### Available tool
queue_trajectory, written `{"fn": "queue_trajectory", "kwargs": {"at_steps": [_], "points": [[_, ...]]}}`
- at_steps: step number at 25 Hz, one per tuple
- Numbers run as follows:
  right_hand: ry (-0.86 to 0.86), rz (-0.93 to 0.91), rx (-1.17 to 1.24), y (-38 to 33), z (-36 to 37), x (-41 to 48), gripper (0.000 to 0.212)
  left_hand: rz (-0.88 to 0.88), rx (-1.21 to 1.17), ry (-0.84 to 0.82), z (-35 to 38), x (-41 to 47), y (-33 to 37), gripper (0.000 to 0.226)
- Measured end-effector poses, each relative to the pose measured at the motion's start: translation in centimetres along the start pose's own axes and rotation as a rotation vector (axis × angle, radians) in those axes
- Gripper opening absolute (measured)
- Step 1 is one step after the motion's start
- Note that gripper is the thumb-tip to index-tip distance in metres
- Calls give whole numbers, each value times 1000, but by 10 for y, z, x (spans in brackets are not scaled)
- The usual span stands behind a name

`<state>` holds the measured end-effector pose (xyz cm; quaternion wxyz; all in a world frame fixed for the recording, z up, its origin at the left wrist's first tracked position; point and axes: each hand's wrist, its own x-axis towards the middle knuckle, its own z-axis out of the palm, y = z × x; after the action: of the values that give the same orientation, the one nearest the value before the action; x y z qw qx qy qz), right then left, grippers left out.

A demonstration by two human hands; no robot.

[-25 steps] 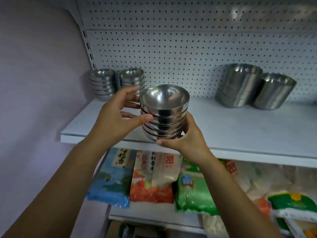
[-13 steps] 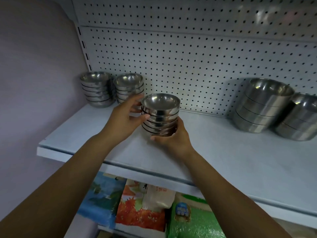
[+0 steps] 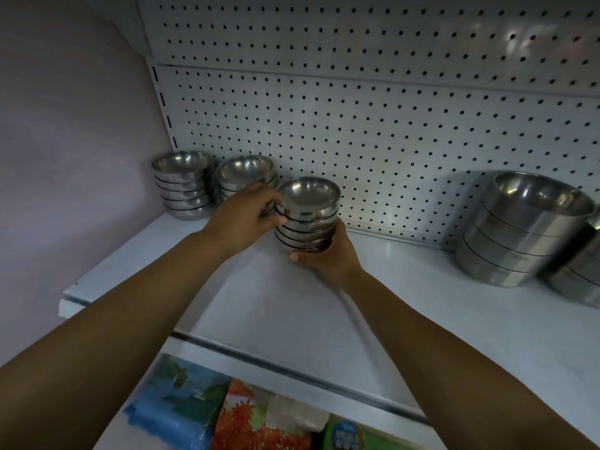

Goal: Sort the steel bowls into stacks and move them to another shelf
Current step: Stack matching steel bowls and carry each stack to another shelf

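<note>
I judge I'm setting this stack [image 3: 306,219] on the shelf [image 3: 292,303], at the foot of the pegboard [image 3: 389,141]. My left hand [image 3: 242,216] pinches the upper rims; my right hand [image 3: 328,258] curls round the base. Next: seat it flat, then loosen both hands.

A shop: pegboard-backed shelf [image 3: 324,319], bagged goods [image 3: 259,423] (rice, perhaps) below.

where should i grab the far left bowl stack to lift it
Cup the lowest bowl of the corner stack from the front: wall on its left, pegboard behind, another stack close right, and nested bowls may separate if gripped higher.
</note>
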<state>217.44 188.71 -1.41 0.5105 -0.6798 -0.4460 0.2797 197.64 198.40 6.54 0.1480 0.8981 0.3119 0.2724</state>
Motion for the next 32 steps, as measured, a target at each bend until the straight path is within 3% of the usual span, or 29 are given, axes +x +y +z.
{"fn": "queue_trajectory", "kwargs": {"at_steps": [6, 11, 20, 25, 27, 32], "points": [[65, 52, -155, -10, 1, 27, 120, 49, 214, -13, 1, 36, -6, 45], [44, 149, -102, -16, -2, 42, 99, 97, 323, 2, 6, 53, -14, 47], [37, 133, -166, -19, -2, 39, 96, 139, 340, 65, 9, 50, -18, 45], [-20, 124, -260, -18, -14, 3, 113, 171, 282, 117, 4, -5, -11, 56], [-34, 103, -310, -11, -18, -25, 116, 108, 239, 132, 6, -45, -12, 62], [-143, -69, -444, -7, -6, -108, 94, -162, 120, 135, 17, -161, -9, 73]]}}
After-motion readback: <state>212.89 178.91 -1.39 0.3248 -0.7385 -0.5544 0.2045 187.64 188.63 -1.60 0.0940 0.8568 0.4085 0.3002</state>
